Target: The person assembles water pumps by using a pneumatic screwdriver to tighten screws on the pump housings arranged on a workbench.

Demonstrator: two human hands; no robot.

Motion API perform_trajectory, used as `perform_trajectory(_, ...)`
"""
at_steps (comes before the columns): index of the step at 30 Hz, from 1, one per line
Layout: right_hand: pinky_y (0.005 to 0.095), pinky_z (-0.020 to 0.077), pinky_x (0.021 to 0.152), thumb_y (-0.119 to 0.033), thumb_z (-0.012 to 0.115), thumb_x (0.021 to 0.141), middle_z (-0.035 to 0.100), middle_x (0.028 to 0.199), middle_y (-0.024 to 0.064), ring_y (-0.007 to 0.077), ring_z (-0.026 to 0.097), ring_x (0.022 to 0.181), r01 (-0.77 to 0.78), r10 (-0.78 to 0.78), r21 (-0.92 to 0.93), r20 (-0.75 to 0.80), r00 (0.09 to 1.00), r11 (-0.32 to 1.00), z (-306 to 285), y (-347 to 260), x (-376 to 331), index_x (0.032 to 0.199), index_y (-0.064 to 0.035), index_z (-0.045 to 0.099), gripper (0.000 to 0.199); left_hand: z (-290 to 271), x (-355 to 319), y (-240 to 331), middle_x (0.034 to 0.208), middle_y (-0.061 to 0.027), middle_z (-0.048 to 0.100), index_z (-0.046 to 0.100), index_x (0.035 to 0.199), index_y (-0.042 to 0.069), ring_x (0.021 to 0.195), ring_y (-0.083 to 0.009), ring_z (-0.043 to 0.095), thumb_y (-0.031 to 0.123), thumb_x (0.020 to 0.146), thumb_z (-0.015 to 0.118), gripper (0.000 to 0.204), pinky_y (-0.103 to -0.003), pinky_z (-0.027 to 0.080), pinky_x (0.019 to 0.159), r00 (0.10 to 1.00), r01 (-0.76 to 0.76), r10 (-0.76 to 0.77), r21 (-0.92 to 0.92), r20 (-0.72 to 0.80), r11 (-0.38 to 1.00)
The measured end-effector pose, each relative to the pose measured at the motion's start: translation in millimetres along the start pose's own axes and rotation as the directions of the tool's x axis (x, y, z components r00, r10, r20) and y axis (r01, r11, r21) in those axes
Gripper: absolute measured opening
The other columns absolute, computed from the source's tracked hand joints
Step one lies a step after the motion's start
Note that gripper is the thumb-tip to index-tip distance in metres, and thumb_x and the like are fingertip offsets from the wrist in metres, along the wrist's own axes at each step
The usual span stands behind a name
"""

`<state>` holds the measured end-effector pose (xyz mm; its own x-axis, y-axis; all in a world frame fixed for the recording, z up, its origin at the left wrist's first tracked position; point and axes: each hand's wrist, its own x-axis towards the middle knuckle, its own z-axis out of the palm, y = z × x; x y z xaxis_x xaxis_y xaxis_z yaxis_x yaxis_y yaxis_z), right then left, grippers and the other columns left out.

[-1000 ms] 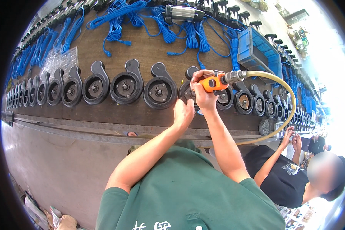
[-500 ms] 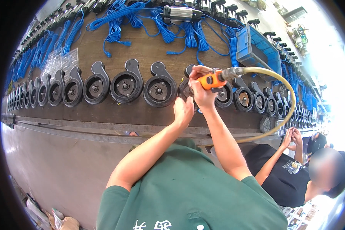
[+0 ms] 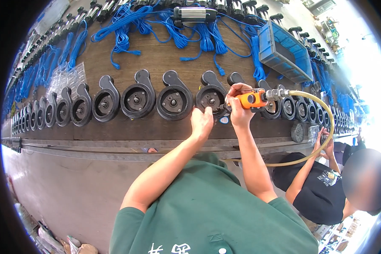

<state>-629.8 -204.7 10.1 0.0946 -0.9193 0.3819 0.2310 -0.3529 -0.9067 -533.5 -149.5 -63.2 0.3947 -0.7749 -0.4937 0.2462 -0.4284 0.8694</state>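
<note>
My right hand [image 3: 240, 111] is closed around an orange air screwdriver [image 3: 250, 100], held nearly level. Its tip reaches left to the rim of a black pump housing [image 3: 211, 100], a round open casing with a curved neck and a metal shaft in the middle. At the lower left rim of that same housing, my left hand [image 3: 202, 123] has its fingers curled against the edge; what the fingertips pinch is partly hidden. A yellowish air hose [image 3: 326, 108] leaves the back of the screwdriver and loops round to the right and down.
Similar housings run in a row both ways along the brown table [image 3: 165, 57]. Behind them lie bundled blue cables [image 3: 122, 38], motors [image 3: 194, 15], a blue crate [image 3: 285, 55] and clear plastic trays [image 3: 67, 78]. A metal rail [image 3: 93, 146] edges the table. Another person [image 3: 313, 186] works at the right.
My right hand and the screwdriver have moved right and slightly down, baring the housing they covered. The tool's tip now meets its right rim. My left hand stays nearly in place.
</note>
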Motion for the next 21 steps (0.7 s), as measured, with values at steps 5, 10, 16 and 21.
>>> perform_trajectory(5, 0.0259, 0.0517, 0.065, 0.009, 0.055, 0.082, 0.061, 0.092, 0.0086, 0.0132, 0.06, 0.07, 0.008, -0.009, 0.006, 0.012, 1.0, 1.0, -0.6, -0.3, -1.4, 0.112, 0.0018, 0.056, 0.03, 0.7, 2.6, 3.7, 0.107, -0.0251, 0.07, 0.062, 0.115, -0.004, 0.101, -0.0382, 0.069, 0.016, 0.09, 0.057, 0.032, -0.045, 0.051, 0.091, 1.0, -0.009, 0.009, 0.013, 0.024, 1.0)
perform_trajectory(10, 0.0328, 0.051, 0.072, -0.004, 0.06, 0.08, 0.06, 0.094, 0.0057, 0.0176, 0.059, 0.085, -0.242, 0.329, 0.716, 0.019, 0.944, 0.655, -18.0, 16.3, -2.5, 0.104, -0.0045, 0.056, 0.025, -8.0, -0.5, 15.0, 0.103, -0.0256, 0.07, 0.062, 0.112, -0.004, 0.096, -0.0396, 0.069, 0.018, 0.09, 0.057, 0.031, -0.046, 0.053, 0.084, 0.995, -0.079, 0.082, -0.047, 0.056, 0.996)
perform_trajectory(16, 0.0317, 0.0459, 0.083, -0.003, 0.062, 0.081, 0.055, 0.094, 0.0048, 0.0175, 0.057, 0.089, 0.204, -0.108, -0.338, 0.283, 0.953, 0.919, -27.4, 26.2, -0.3, 0.093, -0.0041, 0.055, 0.014, 33.3, 13.6, -36.6, 0.102, -0.0293, 0.067, 0.062, 0.105, -0.002, 0.098, -0.0485, 0.064, 0.026, 0.09, 0.059, 0.032, -0.053, 0.052, 0.084, 0.97, -0.205, 0.225, 0.186, -0.095, 0.961)
perform_trajectory(21, 0.0206, 0.0417, 0.065, -0.009, 0.064, 0.091, 0.057, 0.096, 0.005, 0.0088, 0.052, 0.073, 0.124, -0.115, -0.018, 0.255, 0.96, 0.992, -33.6, 54.8, -9.9, 0.117, -0.0027, 0.054, 0.028, 23.1, 18.2, -40.6, 0.113, -0.0308, 0.066, 0.057, 0.121, -0.005, 0.109, -0.0462, 0.063, 0.025, 0.092, 0.056, 0.042, -0.048, 0.051, 0.093, 0.994, -0.077, 0.085, 0.105, -0.075, 0.991)
